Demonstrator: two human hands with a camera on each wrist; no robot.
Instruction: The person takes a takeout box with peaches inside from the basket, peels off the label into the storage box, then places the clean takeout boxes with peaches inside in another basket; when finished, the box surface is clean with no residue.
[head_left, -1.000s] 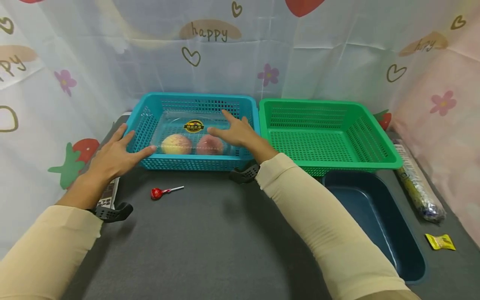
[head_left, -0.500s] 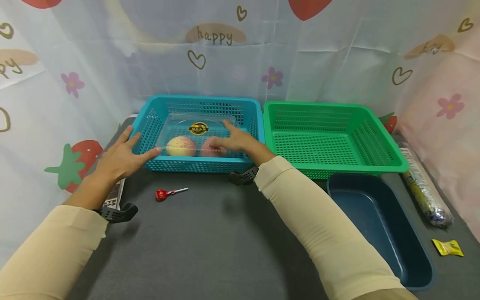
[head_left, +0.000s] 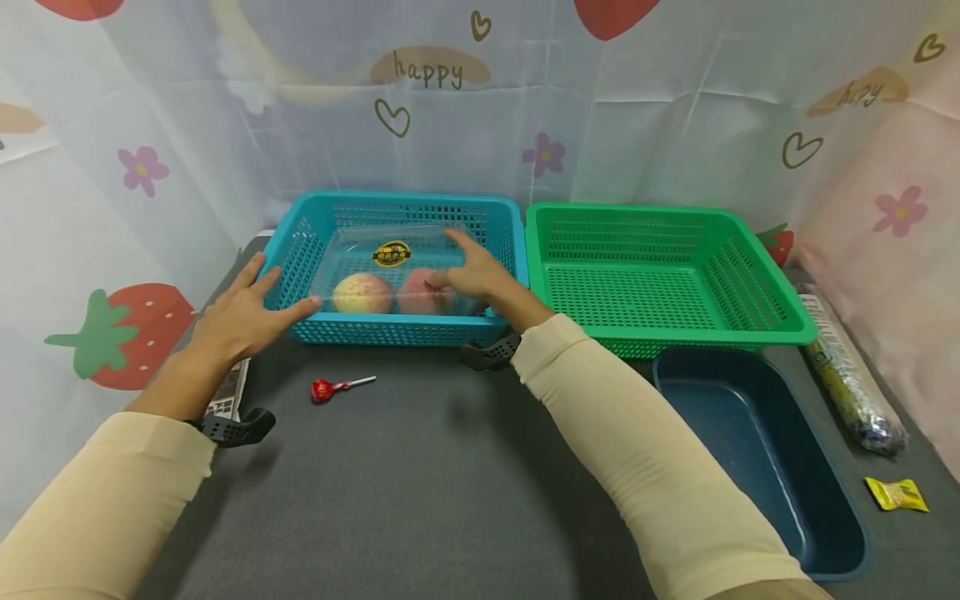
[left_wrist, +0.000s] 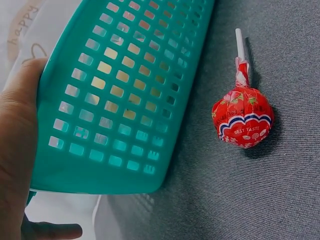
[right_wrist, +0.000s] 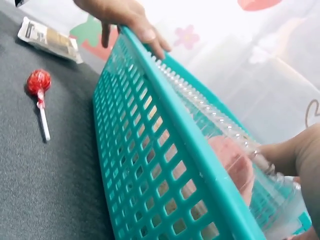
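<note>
The left hand (head_left: 238, 315) rests on the corner of the blue basket (head_left: 300, 258) at 9 o'clock, fingers spread and straight, thumb on the rim. The right hand (head_left: 476, 279) reaches inside the basket and holds the clear box (head_left: 375, 271) at its 3 o'clock end, fingers curled on it. The box sits in the blue basket, with a yellow peach (head_left: 362, 293) and a pink peach (head_left: 418, 291) inside. A red lollipop (head_left: 324, 389) lies on the gray desk (head_left: 420, 467) at 6 o'clock from the basket. A green basket (head_left: 660, 275) stands just beside the blue one at 3 o'clock. A dark blue tray (head_left: 757, 450) lies in front of it.
</note>
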